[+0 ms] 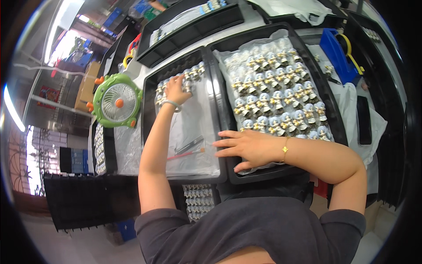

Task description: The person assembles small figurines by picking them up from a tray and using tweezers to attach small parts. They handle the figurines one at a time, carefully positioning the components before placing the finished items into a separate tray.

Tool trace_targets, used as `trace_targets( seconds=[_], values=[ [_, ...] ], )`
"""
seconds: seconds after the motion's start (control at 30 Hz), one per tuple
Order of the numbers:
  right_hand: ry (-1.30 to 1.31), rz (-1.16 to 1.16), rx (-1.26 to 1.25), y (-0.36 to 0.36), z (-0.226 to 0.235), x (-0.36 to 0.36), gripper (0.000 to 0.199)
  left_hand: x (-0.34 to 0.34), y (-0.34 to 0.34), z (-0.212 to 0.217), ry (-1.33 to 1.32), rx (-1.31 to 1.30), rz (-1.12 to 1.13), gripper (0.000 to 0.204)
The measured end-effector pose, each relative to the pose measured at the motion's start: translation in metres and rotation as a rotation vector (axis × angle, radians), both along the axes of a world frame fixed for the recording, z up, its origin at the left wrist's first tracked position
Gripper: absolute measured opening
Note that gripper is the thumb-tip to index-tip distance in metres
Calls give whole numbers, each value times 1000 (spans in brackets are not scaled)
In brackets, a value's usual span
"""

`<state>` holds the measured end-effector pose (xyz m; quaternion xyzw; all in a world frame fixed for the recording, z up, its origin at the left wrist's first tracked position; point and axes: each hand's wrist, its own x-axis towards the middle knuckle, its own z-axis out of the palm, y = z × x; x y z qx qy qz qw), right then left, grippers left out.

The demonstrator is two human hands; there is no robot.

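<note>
In the left black tray (216, 149), my left hand (177, 90) reaches down among small blue-and-white figurines (195, 70). Its fingers are bent around a figurine, which the hand partly covers. My right hand (250, 147) lies palm down with its fingers spread over the side-by-side rims of the two trays, holding nothing. Under and beyond it, the right black tray (336, 121) carries rows of similar figurines with yellow parts (277, 99) on plastic sheeting. My right forearm hides some of the nearest row.
A red thin-handled brush (187, 154) and a grey slender tool (190, 144) lie in the left tray. Left of it stands a green fan (118, 102). Rightward are a blue bin (336, 55), yellow tape (349, 48) and a dark phone (364, 121). Another black tray (193, 33) sits behind.
</note>
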<state>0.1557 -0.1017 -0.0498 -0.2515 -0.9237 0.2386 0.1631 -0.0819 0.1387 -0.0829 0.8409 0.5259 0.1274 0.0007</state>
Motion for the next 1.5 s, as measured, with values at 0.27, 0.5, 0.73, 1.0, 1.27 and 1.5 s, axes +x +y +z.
trace_targets(
  seconds=[0.27,0.5,0.73,1.0,1.27,1.5],
  values=[
    [5,6,8,0,-3,1,59,161,-30,40,-142,106,-490,37],
    [-9,40,-4,-5,5,-1,63,209,27,-16,-55,-352,-300,38],
    [-3,43,10,0,-4,-6,67,188,27,-10,-216,-14,-318,27],
    [-23,23,25,-6,5,1,62,113,-82,76,-1318,-1130,-293,31],
    [-10,40,42,2,-1,-4,60,45,-173,76,-1556,-1357,-434,61],
    [23,19,2,2,6,-2,61,43,-182,77,-1593,-1337,-788,81]
  ],
)
